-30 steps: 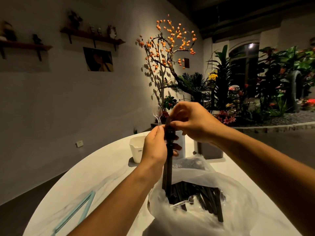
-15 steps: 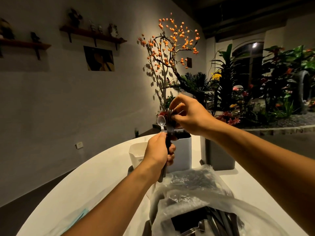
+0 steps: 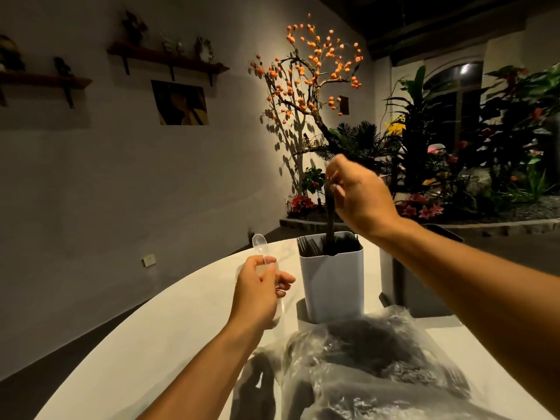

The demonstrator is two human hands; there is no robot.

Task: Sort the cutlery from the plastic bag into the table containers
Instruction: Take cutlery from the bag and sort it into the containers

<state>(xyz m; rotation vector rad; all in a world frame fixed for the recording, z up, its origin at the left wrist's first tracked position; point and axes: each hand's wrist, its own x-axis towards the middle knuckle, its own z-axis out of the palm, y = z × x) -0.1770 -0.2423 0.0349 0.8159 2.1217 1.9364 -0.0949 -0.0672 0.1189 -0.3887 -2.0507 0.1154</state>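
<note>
Head view, left to right: the left hand [image 3: 257, 291] hovers over the pale rounded surface [image 3: 169, 328] with its fingers [image 3: 269, 262] pinching the thin handle of a clear plastic spoon [image 3: 258, 241], bowl up and tilted toward the wall. Just beside it to the right stands a tall white rectangular plastic container [image 3: 331, 283], already holding several dark pieces upright. Above its mouth, the right hand [image 3: 357, 195] pinches the top end of a bundle of long black plastic cutlery [image 3: 330, 219], whose lower ends dip inside the container; the exact finger spread is blurred, but the curl around the bundle is plain. A darker container [image 3: 403, 286] sits partly hidden behind that forearm. Nearest the camera lies the crumpled translucent plastic bag [image 3: 378, 365] with more dark cutlery showing through it.

These pieces should handle as very light and stiff but somewhat brittle; the smooth handles may slip, and the clear spoon is hard to see against the pale surface. Gripping at the handle end, as both hands do, seems best, letting the working ends drop in first. The black bundle looks about ready to release; the clear spoon likely belongs in a different container, not yet reached.
</note>
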